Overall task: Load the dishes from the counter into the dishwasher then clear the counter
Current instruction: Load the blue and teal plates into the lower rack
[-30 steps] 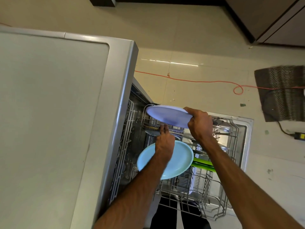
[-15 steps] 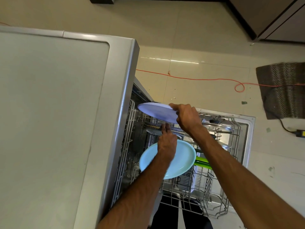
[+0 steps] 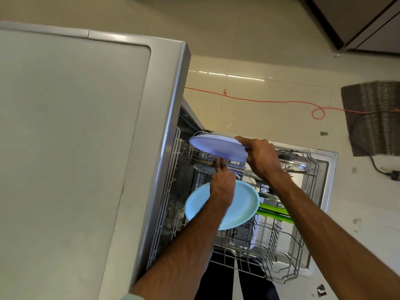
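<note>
the lavender plate (image 3: 216, 147) has crept a touch closer to the machine's body over the last second, and your grip on it hasn't changed. your right hand (image 3: 262, 158) pinches its right rim, thumb on top and fingers curled underneath, and holds it nearly flat above the far end of the lower rack (image 3: 277, 241). it isn't down in the tines. your left hand (image 3: 223, 180) has stayed reaching under it, fingertips down among some dishes at the back of the rack. i can't tell whether they grip anything there. that forearm crosses over the light blue plate (image 3: 238, 204), which sits tilted in the rack. just to its right are green pieces (image 3: 275, 213), and further back a glass lid (image 3: 296, 167). the dishwasher door (image 3: 329, 169) lies open on the floor side. to the left is the pale tabletop (image 3: 71, 126). beyond, an orange cable (image 3: 270, 102) runs across the tiles to a dark mat (image 3: 374, 118).
</note>
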`<control>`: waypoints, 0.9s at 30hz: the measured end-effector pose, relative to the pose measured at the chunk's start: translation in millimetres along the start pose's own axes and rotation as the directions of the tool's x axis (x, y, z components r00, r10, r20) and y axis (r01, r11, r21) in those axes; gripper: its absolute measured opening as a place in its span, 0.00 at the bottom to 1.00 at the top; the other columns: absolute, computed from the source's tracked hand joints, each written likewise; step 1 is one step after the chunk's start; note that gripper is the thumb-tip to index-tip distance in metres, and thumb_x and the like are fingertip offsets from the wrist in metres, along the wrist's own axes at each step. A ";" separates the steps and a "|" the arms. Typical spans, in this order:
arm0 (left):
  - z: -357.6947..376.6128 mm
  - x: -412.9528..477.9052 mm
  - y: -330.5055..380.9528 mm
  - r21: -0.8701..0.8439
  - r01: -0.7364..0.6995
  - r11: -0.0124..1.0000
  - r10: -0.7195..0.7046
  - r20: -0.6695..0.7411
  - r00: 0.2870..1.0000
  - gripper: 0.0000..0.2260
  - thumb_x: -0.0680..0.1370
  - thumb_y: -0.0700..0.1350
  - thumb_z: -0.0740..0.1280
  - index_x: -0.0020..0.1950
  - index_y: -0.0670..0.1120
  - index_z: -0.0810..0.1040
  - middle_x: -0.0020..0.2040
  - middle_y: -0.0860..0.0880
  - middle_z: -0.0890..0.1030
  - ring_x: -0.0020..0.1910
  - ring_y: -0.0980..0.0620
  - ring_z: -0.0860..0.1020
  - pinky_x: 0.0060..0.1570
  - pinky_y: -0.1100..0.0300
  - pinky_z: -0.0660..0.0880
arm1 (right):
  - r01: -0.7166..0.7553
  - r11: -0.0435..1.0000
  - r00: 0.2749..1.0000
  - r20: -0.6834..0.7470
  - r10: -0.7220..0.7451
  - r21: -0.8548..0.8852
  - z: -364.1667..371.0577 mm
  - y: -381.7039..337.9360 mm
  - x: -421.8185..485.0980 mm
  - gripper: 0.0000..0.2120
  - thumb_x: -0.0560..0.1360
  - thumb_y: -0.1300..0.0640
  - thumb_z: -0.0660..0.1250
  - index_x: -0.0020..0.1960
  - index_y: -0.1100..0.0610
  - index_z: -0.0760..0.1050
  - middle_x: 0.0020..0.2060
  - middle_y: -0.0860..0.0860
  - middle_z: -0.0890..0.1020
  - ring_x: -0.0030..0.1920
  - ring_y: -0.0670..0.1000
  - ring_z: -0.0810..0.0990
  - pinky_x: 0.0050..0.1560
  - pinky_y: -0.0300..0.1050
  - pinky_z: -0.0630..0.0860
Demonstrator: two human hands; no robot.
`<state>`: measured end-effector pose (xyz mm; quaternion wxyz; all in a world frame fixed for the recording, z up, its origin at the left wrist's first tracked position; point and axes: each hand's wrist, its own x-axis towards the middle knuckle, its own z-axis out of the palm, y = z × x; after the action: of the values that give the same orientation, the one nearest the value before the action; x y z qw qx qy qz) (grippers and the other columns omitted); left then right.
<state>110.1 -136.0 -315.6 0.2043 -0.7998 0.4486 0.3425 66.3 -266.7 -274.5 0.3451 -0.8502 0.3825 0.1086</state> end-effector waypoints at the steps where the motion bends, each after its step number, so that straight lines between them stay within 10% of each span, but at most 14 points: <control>1: 0.3 -0.4 -0.1 -0.003 -0.006 1.000 0.005 -0.005 1.000 0.14 0.81 0.38 0.66 0.66 0.39 0.76 0.82 0.36 0.47 0.81 0.35 0.47 0.62 0.48 0.77 | 0.015 1.000 1.000 0.021 -0.014 -0.014 2.1 -4.2 3.3 0.28 0.75 0.69 0.64 0.73 0.52 0.75 0.60 0.61 0.83 0.59 0.65 0.81 0.53 0.52 0.76; 18: 20.7 6.1 -6.1 0.038 -0.045 0.998 0.047 -0.047 0.998 0.23 0.86 0.44 0.58 0.80 0.43 0.57 0.79 0.37 0.61 0.78 0.39 0.60 0.74 0.48 0.66 | 0.269 0.892 0.929 0.341 -0.141 -0.363 14.7 -58.9 19.9 0.17 0.78 0.58 0.69 0.66 0.57 0.74 0.57 0.57 0.81 0.56 0.59 0.82 0.55 0.50 0.76; 27: 7.1 -2.7 -2.6 -0.024 -0.002 1.000 0.000 -0.091 0.996 0.17 0.83 0.40 0.63 0.72 0.41 0.70 0.69 0.39 0.71 0.70 0.43 0.70 0.60 0.52 0.78 | 0.297 0.893 0.913 0.376 -0.160 -0.339 32.5 -10.5 10.5 0.19 0.82 0.59 0.62 0.73 0.55 0.70 0.58 0.58 0.81 0.54 0.58 0.82 0.51 0.46 0.75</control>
<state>108.8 -128.6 -318.4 0.1736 -0.8169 0.4537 0.3111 83.7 -246.1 -297.8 0.2405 -0.9095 0.1840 0.2847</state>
